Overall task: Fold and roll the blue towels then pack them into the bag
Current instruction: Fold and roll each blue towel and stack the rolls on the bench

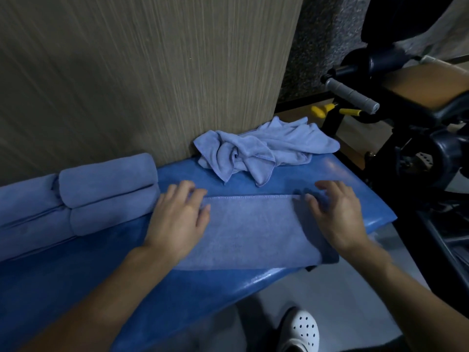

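A folded blue towel (253, 232) lies flat in the middle of the blue padded counter (177, 295), its stitched far edge running straight across and its near right corner hanging a little over the counter's edge. Both hands are on it. The left hand (177, 217) rests palm down on the far left corner, fingers loosely spread, its grip slack and closed round nothing. The right hand (337, 217) sits at the far right corner with fingers arched and fingertips (308, 198) down on the cloth. It is blurred, but its grip also appears loose, holding nothing.

To the left, just beside the left hand, rolled blue towels are stacked. One roll (106, 179) lies on top of another (111, 214), with two more rolls (28, 199) behind them toward the frame's left edge.

At the far side of the counter, against the wood-grain wall panel (127, 72), a heap of crumpled blue towels (261, 153) lies unfolded, apart from the folded one.

To the right stands a black exercise machine (406, 138) with a grey handle (352, 94) and yellow knobs (322, 110). Below the counter's edge, a white perforated clog (303, 329) shows on the grey floor (342, 301).
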